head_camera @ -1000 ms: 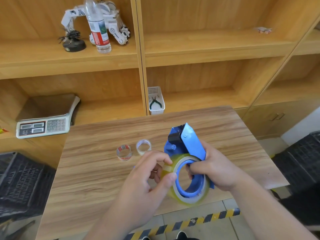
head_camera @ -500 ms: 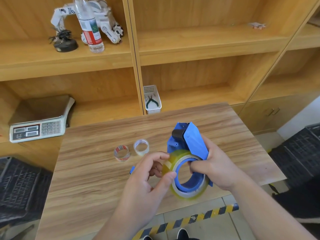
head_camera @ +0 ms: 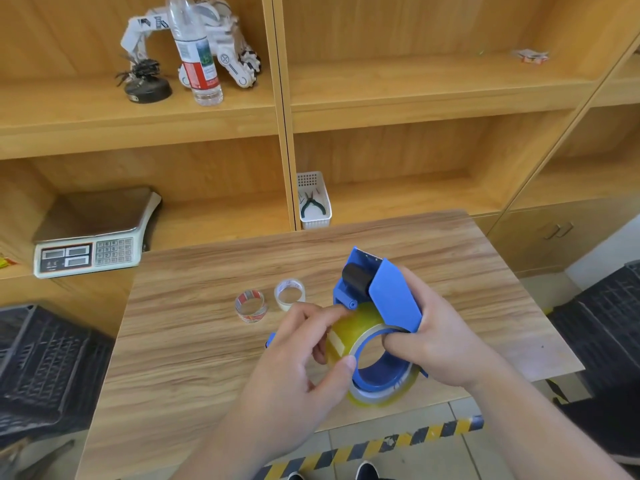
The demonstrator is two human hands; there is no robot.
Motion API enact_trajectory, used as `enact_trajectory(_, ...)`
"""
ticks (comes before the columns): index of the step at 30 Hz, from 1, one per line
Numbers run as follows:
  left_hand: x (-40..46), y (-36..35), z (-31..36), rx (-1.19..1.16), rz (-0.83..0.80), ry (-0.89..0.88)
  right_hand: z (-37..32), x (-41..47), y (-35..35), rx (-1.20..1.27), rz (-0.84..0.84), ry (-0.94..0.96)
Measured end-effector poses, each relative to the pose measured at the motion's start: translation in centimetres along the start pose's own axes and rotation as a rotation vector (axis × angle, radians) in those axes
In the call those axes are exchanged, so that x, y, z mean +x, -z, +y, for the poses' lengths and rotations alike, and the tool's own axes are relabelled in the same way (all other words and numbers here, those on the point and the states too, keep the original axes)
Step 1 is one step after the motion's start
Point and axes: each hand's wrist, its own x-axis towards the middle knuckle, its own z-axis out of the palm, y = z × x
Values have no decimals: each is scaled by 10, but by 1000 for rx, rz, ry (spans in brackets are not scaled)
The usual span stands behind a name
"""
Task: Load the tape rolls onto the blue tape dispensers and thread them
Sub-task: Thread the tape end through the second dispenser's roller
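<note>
A blue tape dispenser [head_camera: 391,292] is held above the wooden table [head_camera: 194,341], with a yellowish clear tape roll [head_camera: 360,323] seated on its blue hub. My right hand [head_camera: 440,341] grips the dispenser from the right, a finger hooked into the hub opening. My left hand [head_camera: 304,351] pinches the roll's outer face, thumb at its near rim and fingers over the top by the black roller [head_camera: 356,276]. A bit of another blue part [head_camera: 270,341] peeks out behind my left hand. Two small clear tape rolls [head_camera: 250,305] [head_camera: 290,294] stand on the table to the left.
Shelving stands behind the table, holding a scale [head_camera: 93,244], a white basket with pliers [head_camera: 313,202], a water bottle [head_camera: 195,53] and a toy robot [head_camera: 221,46]. Black crates [head_camera: 41,362] [head_camera: 606,327] flank the table. Striped floor tape [head_camera: 381,441] runs below the near edge.
The dispenser and roll stay in both hands. My left fingers have shifted up over the top of the roll toward the roller. The camera has drifted slightly.
</note>
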Motion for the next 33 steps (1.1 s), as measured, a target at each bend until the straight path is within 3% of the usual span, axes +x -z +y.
enact_trajectory(6, 1, 1, -2, 81, 29, -16, -2, 0, -4, -19, -23, -10)
enact_trajectory(20, -4, -2, -7, -63, 121, 99, 1, 0, -5, -24, 2, -14)
enact_trajectory(33, -3, -7, -9, -113, 157, 77, 2, 0, -4, 9, 16, -73)
